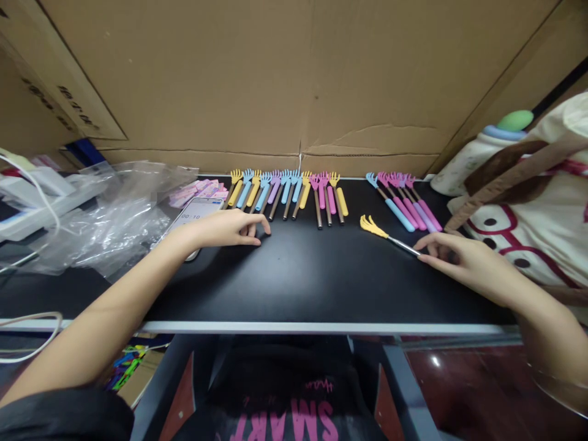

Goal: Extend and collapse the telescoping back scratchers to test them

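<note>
My right hand (454, 262) pinches the metal rod of a yellow claw-headed back scratcher (374, 226), whose head points left over the black table (294, 282). Empty, with thumb and index finger apart and the other fingers curled, my left hand (232, 229) hovers beside a phone (196, 211) showing a timer. Just beyond that hand lies a row of back scratchers (285, 190) with yellow, blue, purple and pink heads. Another group, mostly pink and purple with a blue back scratcher (390, 202), rests on the right, near my right hand.
Clear plastic bags (124, 214) and small pink packets (197, 191) lie at the left, by a white device (41, 202) with cables. A cardboard wall (294, 79) closes off the back. At the right stand a white bottle (478, 159) and a cream plush bag (542, 226).
</note>
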`<state>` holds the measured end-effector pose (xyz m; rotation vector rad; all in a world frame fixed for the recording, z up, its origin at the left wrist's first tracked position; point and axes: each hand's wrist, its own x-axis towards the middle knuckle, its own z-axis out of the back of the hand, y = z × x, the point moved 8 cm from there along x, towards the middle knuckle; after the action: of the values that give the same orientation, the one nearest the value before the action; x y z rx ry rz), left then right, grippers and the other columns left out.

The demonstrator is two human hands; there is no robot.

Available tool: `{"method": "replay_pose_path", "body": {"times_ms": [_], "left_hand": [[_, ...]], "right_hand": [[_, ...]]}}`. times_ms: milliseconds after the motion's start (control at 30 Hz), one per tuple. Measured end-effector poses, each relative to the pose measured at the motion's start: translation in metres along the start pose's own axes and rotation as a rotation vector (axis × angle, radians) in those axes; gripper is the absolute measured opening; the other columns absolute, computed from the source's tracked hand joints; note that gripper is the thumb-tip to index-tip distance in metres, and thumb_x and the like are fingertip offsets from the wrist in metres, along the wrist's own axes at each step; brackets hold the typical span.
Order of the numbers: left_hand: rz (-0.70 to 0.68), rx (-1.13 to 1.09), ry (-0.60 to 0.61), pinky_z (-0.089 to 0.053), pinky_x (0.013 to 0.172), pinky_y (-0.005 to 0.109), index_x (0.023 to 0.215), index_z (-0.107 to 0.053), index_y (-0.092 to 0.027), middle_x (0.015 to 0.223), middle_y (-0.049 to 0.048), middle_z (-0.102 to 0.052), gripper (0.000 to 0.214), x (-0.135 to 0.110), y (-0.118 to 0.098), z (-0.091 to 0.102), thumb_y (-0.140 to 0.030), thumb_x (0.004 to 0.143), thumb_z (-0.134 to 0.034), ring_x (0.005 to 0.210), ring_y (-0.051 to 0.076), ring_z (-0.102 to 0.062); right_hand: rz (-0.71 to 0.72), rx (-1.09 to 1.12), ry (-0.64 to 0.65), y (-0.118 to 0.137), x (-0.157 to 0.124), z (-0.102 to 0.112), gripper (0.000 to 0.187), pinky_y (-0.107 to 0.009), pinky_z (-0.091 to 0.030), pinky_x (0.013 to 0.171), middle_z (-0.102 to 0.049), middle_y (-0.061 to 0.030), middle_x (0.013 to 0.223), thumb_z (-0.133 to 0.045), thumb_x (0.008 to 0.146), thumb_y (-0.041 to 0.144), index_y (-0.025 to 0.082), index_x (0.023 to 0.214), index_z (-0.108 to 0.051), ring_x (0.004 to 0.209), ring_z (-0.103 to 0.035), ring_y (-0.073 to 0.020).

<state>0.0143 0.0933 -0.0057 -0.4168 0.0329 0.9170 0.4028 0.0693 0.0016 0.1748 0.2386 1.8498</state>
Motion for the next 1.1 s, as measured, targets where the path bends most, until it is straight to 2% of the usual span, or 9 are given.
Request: {"method": "replay_pose_path", "body": {"times_ms": [100,300,467,567,900,1100], "left_hand": [[0.015,0.014,-0.012,-0.035,0.06,0.019,0.113,-0.054,-0.025,0.081,-0.0023,-0.065,0.027,0.0,-0.001,0.0,-0.038,0.089,-0.049,0.068,0.011,-0.057],[0.046,0.084,-0.038,-0.034,0.06,0.021,0.105,-0.054,-0.023,0.081,-0.0003,-0.064,0.022,0.0,-0.004,-0.001,-0.035,0.092,-0.041,0.068,0.013,-0.057],[0.033,0.132,-0.053,-0.033,0.059,0.022,0.104,-0.053,-0.023,0.081,0.0007,-0.063,0.021,0.001,-0.008,-0.001,-0.035,0.092,-0.041,0.067,0.013,-0.055],[0.026,0.152,-0.053,-0.033,0.058,0.022,0.104,-0.053,-0.023,0.077,0.0005,-0.061,0.021,0.001,-0.009,-0.001,-0.034,0.091,-0.041,0.064,0.013,-0.055],[-0.016,0.108,-0.082,-0.036,0.06,0.022,0.102,-0.052,-0.022,0.081,0.0012,-0.062,0.018,0.003,-0.009,-0.003,-0.029,0.09,-0.042,0.065,0.014,-0.055],[0.018,0.161,-0.1,-0.035,0.059,0.021,0.104,-0.053,-0.023,0.08,0.0008,-0.064,0.019,0.003,-0.007,-0.002,-0.031,0.091,-0.042,0.065,0.014,-0.057]], "right_hand": [[-0.038,-0.109,-0.001,0.007,0.008,0.001,0.029,-0.029,-0.038,0.06,-0.06,-0.0035,0.075,-0.044,0.086,0.05,0.025,0.098,-0.052,0.066,-0.055,-0.0176],[-0.093,-0.437,-0.022,0.021,0.039,-0.001,0.018,-0.028,-0.032,0.054,-0.065,-0.0048,0.09,-0.038,0.088,0.039,0.024,0.094,-0.044,0.07,-0.058,-0.0183],[-0.11,-0.556,-0.053,0.031,0.075,-0.003,0.018,-0.029,-0.036,0.06,-0.065,-0.0096,0.101,-0.037,0.087,0.033,0.021,0.094,-0.048,0.082,-0.061,-0.0219],[-0.108,-0.61,-0.087,0.034,0.095,-0.001,0.023,-0.029,-0.036,0.06,-0.066,-0.0106,0.095,-0.036,0.088,0.033,0.021,0.097,-0.052,0.077,-0.061,-0.0224],[-0.103,-0.584,-0.057,0.035,0.146,-0.001,0.028,-0.029,-0.035,0.06,-0.066,-0.0126,0.092,-0.041,0.086,0.031,0.017,0.107,-0.054,0.072,-0.059,-0.0212],[-0.128,-0.51,-0.089,0.029,0.161,-0.002,0.035,-0.03,-0.036,0.064,-0.066,-0.0129,0.092,-0.042,0.085,0.032,0.015,0.113,-0.053,0.071,-0.058,-0.0211]]}}
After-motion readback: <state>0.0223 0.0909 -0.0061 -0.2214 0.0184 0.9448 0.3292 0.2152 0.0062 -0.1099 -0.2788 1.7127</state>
